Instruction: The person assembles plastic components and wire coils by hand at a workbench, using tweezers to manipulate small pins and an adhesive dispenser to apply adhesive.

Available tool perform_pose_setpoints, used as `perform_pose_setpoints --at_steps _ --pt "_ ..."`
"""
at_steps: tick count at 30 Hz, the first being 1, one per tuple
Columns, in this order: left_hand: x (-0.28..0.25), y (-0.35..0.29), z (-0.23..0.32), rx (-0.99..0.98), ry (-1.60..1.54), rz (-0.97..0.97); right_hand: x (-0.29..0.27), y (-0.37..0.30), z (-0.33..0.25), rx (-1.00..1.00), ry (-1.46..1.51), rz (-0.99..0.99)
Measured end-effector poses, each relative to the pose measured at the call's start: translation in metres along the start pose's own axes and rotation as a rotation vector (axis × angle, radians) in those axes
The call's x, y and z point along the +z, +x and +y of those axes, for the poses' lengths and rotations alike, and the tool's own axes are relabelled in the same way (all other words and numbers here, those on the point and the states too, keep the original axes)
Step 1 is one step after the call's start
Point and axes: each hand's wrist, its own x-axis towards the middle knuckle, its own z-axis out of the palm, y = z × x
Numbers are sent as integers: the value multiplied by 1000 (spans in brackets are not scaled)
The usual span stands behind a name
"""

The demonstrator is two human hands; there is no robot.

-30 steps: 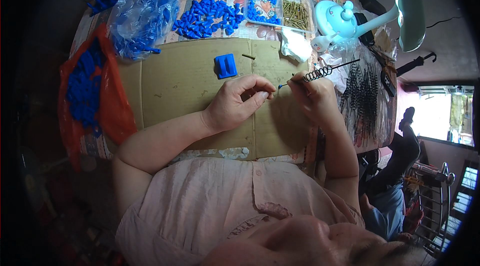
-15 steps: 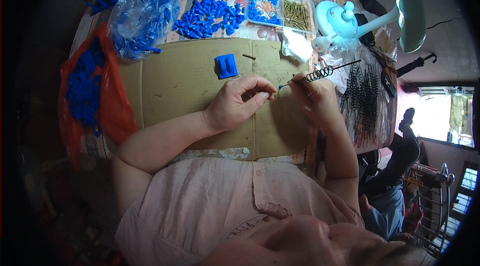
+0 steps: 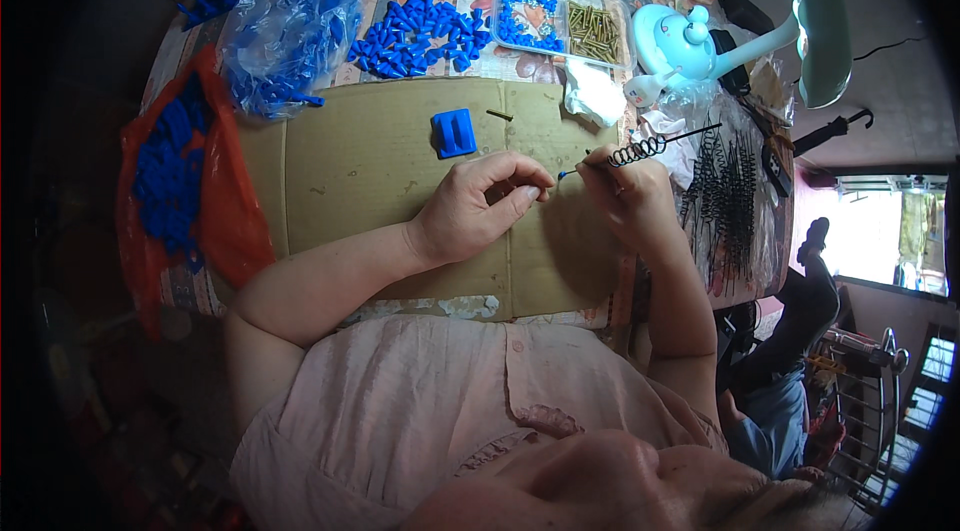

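My right hand (image 3: 632,199) is closed round a black coil spring (image 3: 638,149) with a long straight end that sticks out to the right. A thin end with a small blue tip (image 3: 563,175) pokes out of its fingers on the left. Close beside that tip, my left hand (image 3: 484,199) has thumb and fingertips pinched together; whatever they hold, if anything, is too small to make out. Beyond my left hand, a blue plastic block (image 3: 454,134) with raised ridges lies on the cardboard (image 3: 370,151). A brass-coloured screw (image 3: 499,115) rests just right of it.
At the back are a heap of blue cone-shaped parts (image 3: 420,34), a divided clear box (image 3: 565,53) and a pale lamp (image 3: 672,43). A red bag (image 3: 235,206) of blue parts lies left; black springs (image 3: 722,201) lie right. Another person's leg (image 3: 800,316) shows at right.
Almost nothing differs. Both hands stay in the same place, with the spring still in my right hand.
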Motion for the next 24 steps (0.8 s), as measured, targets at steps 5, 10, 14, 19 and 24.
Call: perform_pose_setpoints --at_steps 5,10,14,19,24 --pt "0 1 1 -5 11 -6 -2 0 -2 20 20 -10" --pt "0 0 0 -5 -2 -3 -2 1 -3 3 23 -10" --pt "0 1 1 0 0 -6 -2 1 -2 4 31 -3" --pt "0 0 0 -11 14 -11 -2 1 -2 -10 11 -3" --pt "0 1 0 -17 -4 -12 -2 1 -2 9 21 -4"
